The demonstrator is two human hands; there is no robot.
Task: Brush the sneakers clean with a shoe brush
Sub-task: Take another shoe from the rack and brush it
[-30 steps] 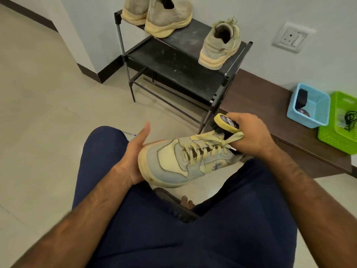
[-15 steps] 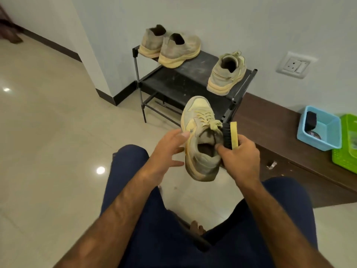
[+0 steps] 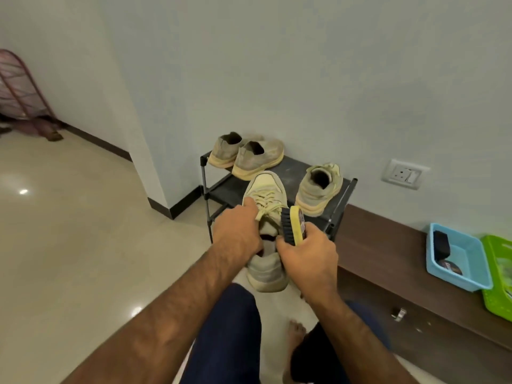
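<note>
The pale yellow-and-grey laced sneaker (image 3: 266,187) is held toe-first just in front of the black metal shoe rack (image 3: 295,169). The left hand (image 3: 238,234) grips its left flank by the laces; the right hand (image 3: 307,261) clasps the yellow-backed, dark-bristled shoe brush (image 3: 293,224) against its right side.

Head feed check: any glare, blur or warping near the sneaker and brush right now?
Head view: the sneaker and shoe brush read sharp; glare sits only in small spots on the floor, clear of both; the green basket at the right edge is soft; wide-angle bending bows the frame edges.
</note>
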